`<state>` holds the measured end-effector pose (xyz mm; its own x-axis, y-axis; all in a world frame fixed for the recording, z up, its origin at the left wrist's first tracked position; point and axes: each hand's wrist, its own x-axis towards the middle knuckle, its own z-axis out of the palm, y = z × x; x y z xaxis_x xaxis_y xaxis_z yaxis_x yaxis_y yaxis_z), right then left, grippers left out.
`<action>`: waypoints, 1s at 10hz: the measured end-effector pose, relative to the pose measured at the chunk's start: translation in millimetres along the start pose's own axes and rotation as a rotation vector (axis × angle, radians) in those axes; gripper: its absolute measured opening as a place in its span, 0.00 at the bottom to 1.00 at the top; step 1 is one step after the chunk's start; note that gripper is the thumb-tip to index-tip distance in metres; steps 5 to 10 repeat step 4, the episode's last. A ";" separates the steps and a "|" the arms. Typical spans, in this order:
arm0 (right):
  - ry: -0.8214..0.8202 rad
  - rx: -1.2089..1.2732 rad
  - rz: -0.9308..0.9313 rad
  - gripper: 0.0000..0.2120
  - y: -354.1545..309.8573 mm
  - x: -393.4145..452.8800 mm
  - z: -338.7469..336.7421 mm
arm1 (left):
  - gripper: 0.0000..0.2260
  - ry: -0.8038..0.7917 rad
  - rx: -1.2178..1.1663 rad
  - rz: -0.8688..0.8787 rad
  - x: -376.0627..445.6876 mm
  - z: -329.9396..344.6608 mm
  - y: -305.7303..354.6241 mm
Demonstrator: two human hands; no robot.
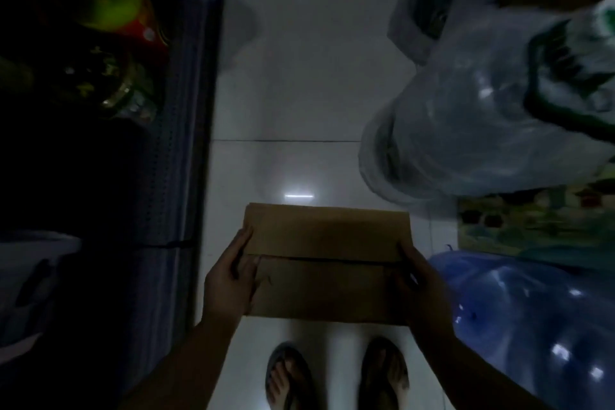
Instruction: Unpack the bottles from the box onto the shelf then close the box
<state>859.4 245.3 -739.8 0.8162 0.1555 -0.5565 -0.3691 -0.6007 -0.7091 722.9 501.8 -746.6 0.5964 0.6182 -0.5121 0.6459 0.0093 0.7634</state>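
A brown cardboard box (327, 260) is held above the white tiled floor, its two top flaps folded flat and meeting at a seam across the middle. My left hand (229, 280) grips the box's left end, thumb on top near the seam. My right hand (421, 280) grips the right end, fingers curled over the edge. On the dark shelf (186, 130) at the left stand a few bottles (129, 30), green and red, dimly lit. What is inside the box is hidden.
Large clear water jugs (466, 130) and a blue jug (532, 319) crowd the right side, with a colourful carton (532, 223) between them. White plastic bags lie at top left and lower left. My two sandalled feet stand below the box.
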 end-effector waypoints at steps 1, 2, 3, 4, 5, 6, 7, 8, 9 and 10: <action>0.056 -0.004 0.000 0.24 32.3 26.8 20.7 | 0.24 0.012 0.000 -0.013 15.8 29.2 -28.8; 0.080 -0.019 -0.062 0.26 44.5 31.9 29.0 | 0.25 0.040 -0.021 0.018 16.4 39.8 -45.0; 0.111 -0.032 -0.078 0.25 49.6 34.7 29.7 | 0.25 0.020 -0.026 0.006 16.2 38.9 -52.0; 0.109 -0.123 -0.150 0.23 36.9 34.8 25.4 | 0.27 0.011 0.024 -0.003 16.6 34.8 -38.7; 0.109 -0.123 -0.150 0.23 36.9 34.8 25.4 | 0.27 0.011 0.024 -0.003 16.6 34.8 -38.7; 0.109 -0.123 -0.150 0.23 36.9 34.8 25.4 | 0.27 0.011 0.024 -0.003 16.6 34.8 -38.7; 0.109 -0.123 -0.150 0.23 36.9 34.8 25.4 | 0.27 0.011 0.024 -0.003 16.6 34.8 -38.7; 0.109 -0.123 -0.150 0.23 36.9 34.8 25.4 | 0.27 0.011 0.024 -0.003 16.6 34.8 -38.7; 0.109 -0.123 -0.150 0.23 36.9 34.8 25.4 | 0.27 0.011 0.024 -0.003 16.6 34.8 -38.7; 0.109 -0.123 -0.150 0.23 36.9 34.8 25.4 | 0.27 0.011 0.024 -0.003 16.6 34.8 -38.7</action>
